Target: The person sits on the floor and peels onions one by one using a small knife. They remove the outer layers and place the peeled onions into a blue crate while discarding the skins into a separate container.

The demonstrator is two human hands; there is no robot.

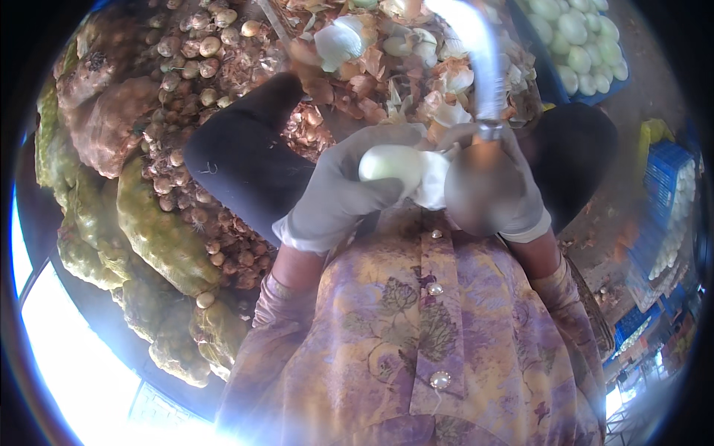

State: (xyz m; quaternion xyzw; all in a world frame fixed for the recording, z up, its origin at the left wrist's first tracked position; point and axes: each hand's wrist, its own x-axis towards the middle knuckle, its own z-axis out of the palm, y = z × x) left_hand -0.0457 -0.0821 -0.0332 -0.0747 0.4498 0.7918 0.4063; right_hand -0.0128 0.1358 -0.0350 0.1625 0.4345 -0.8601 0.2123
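Note:
In a grey glove, my left hand (pixel 334 192) grips a peeled pale onion (pixel 387 167) in front of my chest. My gloved right hand (pixel 524 192) is closed around the brown, blurred handle (pixel 485 187) of a knife. Its bright, curved blade (pixel 486 72) points up and away from me. Between the hands, a white piece of onion layer or skin (pixel 432 181) touches the onion and reaches toward the handle. The right fingertips are partly hidden behind the knife.
Loose onion skins (pixel 368 83) cover the ground between my bent legs. Unpeeled onions (pixel 192 53) spread to the left beside full mesh sacks (pixel 159 228). A blue crate (pixel 616 93) of peeled onions (pixel 580 53) stands at upper right. Other blue crates (pixel 666 164) are farther right.

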